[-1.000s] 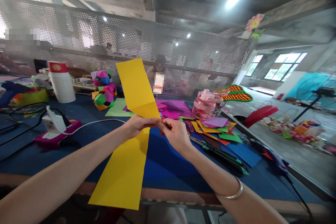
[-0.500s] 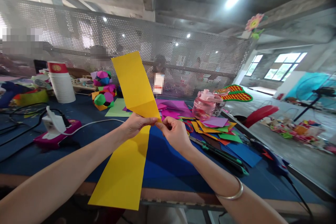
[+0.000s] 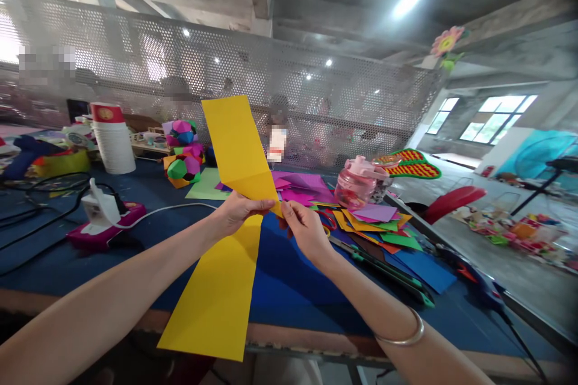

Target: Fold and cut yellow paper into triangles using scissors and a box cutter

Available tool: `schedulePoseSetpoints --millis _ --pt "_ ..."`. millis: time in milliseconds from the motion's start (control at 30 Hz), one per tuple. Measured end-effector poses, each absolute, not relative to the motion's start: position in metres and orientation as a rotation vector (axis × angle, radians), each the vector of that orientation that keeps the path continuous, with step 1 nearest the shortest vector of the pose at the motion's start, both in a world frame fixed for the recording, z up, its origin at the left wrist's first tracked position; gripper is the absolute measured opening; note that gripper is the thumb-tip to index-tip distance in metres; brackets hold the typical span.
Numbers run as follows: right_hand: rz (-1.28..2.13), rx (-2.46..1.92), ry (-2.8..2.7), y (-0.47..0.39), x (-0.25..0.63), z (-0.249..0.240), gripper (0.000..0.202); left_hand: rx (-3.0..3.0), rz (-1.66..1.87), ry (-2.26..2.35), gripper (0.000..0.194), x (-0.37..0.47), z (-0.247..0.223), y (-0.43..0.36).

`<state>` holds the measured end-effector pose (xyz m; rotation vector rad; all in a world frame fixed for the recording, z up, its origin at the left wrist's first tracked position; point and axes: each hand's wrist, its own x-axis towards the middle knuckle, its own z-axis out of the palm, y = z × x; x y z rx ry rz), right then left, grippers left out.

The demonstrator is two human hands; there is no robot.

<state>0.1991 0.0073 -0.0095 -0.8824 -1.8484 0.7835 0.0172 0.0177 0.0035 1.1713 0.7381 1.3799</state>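
Observation:
A long strip of yellow paper [image 3: 237, 138] hangs in the air above the near part of the table, with a crease across it. My left hand [image 3: 238, 213] grips it near the middle, thumb on top, where the upper and lower parts meet at an angle. At the strip's right edge my right hand [image 3: 307, 231] pinches a folded corner between thumb and fingers. The lower part of the strip drops past the table's front edge. Under my hands lies a sheet of blue paper [image 3: 289, 280].
Right of my hands are a green-black cutter [image 3: 392, 274], red-handled scissors [image 3: 329, 221], stacked coloured paper [image 3: 374, 222], a pink bottle [image 3: 354, 183] and a glue gun [image 3: 478, 280]. Leftward stand a power strip [image 3: 103, 231], paper cups [image 3: 112, 147] and paper balls [image 3: 183, 165].
My right thumb and fingers have shifted slightly right along the strip's folded edge, a little farther from my left thumb. The whole view has drifted slightly.

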Motion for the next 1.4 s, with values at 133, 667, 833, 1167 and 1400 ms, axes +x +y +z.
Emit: schedulePoseSetpoints --millis 133,667,833,1167,1400 --pt "0.741 -0.883 -1.861 0.007 0.199 -0.009 0.041 1.17 1.388 0.744 0.034 0.018 0.003 0.018" --pt "0.746 -0.899 -1.917 0.011 0.198 -0.009 0.024 1.264 1.306 0.72 0.035 0.014 -0.004 0.023" --pt "0.521 -0.921 -1.925 0.011 0.204 -0.002 0.02 1.3 1.417 0.769 0.043 0.009 0.001 0.026" --pt "0.357 -0.989 -1.891 0.022 0.215 0.003 0.019 1.56 1.837 0.801 0.104 -0.009 0.017 0.033" --pt "0.306 -0.988 -1.876 0.024 0.217 0.005 0.019 1.559 1.703 0.835 0.075 -0.001 0.022 0.022"
